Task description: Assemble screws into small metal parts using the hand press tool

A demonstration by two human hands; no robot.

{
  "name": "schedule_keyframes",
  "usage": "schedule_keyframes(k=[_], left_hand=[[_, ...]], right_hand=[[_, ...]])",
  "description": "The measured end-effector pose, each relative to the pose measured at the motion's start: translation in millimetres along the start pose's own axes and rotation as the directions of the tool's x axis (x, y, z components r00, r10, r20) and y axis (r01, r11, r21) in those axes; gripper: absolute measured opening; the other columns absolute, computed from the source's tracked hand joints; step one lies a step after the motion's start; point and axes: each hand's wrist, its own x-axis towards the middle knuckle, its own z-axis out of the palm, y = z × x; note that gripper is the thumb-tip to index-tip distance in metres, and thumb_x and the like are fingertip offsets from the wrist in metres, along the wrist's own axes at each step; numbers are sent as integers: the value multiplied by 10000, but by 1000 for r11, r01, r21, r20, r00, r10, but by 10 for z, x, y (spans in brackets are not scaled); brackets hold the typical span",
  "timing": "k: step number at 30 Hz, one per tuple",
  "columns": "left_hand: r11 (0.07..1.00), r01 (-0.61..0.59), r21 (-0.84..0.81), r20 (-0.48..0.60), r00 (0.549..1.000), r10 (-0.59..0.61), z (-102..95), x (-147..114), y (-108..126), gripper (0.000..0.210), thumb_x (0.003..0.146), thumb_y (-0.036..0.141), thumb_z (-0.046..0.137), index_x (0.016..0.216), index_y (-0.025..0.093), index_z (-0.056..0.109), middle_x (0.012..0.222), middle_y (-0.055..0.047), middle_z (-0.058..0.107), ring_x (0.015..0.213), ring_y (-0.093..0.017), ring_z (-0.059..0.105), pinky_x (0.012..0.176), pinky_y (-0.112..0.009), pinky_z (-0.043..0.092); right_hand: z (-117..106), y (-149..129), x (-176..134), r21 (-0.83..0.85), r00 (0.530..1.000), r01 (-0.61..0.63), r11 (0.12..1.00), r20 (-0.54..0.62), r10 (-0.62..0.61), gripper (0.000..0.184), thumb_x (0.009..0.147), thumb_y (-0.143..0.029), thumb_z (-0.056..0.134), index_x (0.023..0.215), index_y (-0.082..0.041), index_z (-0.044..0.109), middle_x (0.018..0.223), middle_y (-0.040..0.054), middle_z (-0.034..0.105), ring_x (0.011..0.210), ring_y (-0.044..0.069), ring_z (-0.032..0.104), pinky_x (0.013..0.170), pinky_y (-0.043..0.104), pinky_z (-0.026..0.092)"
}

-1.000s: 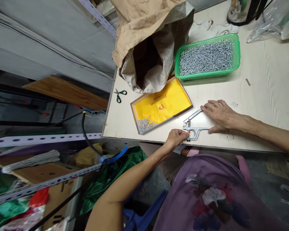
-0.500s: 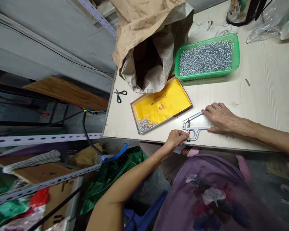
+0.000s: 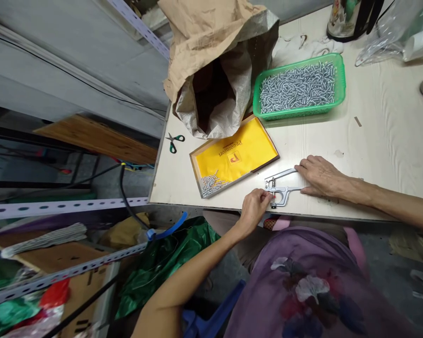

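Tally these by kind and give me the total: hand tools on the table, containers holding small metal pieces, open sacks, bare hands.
Hand tools: 2 (plier-like tool, scissors)
Containers of metal pieces: 2 (green basket, yellow-lined box)
Open sacks: 1 (brown sack)
Bare hands: 2 (left hand, right hand)
Total: 7

On the pale wooden desk (image 3: 377,155), a grey metal hand tool (image 3: 285,189) is between my left grip (image 3: 257,204) and right grip (image 3: 317,176), right of the yellow-lined rectangular box (image 3: 252,141). Behind it stands a brown paper sack (image 3: 204,42), a green plastic basket (image 3: 303,112) to its right; green-handled scissors (image 3: 172,140) lie left.
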Motion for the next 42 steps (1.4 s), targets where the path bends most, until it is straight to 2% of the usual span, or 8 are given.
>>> schedule_keyframes(k=[4,8,12,16,22,29,38,42], left_hand=[[827,-458,327,-41,867,497,147,175,140,342,846,280,681,1150,152,591,1174,-129,615,1084,-261,564,928,-404,498],[673,-635,379,180,764,620,228,454,315,565,834,285,695,1319,128,449,1251,-157,558,1138,-289,515,980,-446,463],[662,-632,404,226,770,597,224,554,390,510,844,299,680,1284,147,471,1144,-117,574,1047,-272,523,905,-420,479],[696,-569,438,183,814,551,289,527,441,197,899,259,606,1070,166,581,990,-80,597,955,-247,527,812,-372,483],[723,-517,459,98,838,537,426,550,456,117,950,217,505,986,173,607,913,-79,618,925,-240,548,797,-371,492],[718,-522,460,-89,778,622,801,357,315,403,967,215,454,1359,125,444,1454,-200,451,1375,-312,395,1083,-514,384],[677,-620,397,-53,720,692,1056,109,349,458,980,375,446,1347,105,496,1435,-189,495,1412,-274,378,1154,-478,343],[697,-638,327,-80,716,693,961,12,339,429,965,397,459,1303,153,562,1354,-167,573,1344,-280,467,1091,-466,428]], right_hand=[[6,-66,-46,12,1000,-9,1000,23,8,308,818,-311,690,1019,-93,608,984,150,618,926,271,517,799,372,395],[3,-89,-116,36,1000,-30,999,3,30,357,821,-294,700,1096,-101,581,1011,127,612,919,255,515,800,360,416],[-49,-61,-125,18,995,-96,995,-14,97,433,778,-286,750,1132,-109,574,1046,126,612,939,264,516,780,350,426],[-47,-11,-49,-16,990,-122,992,73,123,94,902,-182,585,953,-123,639,897,101,629,846,227,526,708,322,390],[-5,73,-23,14,995,-83,996,60,82,181,961,-206,496,898,-138,651,837,88,623,817,211,527,701,318,378],[-156,385,-65,111,998,33,993,45,-38,403,884,-375,616,1203,-130,582,1096,148,615,978,261,543,807,361,446],[-238,384,266,-157,990,-140,978,-33,137,207,937,-210,484,882,-151,675,896,126,647,855,247,519,717,350,349],[-281,-70,387,-108,983,183,977,45,-179,176,914,-164,517,931,-196,689,1005,97,640,891,224,502,703,333,324]])
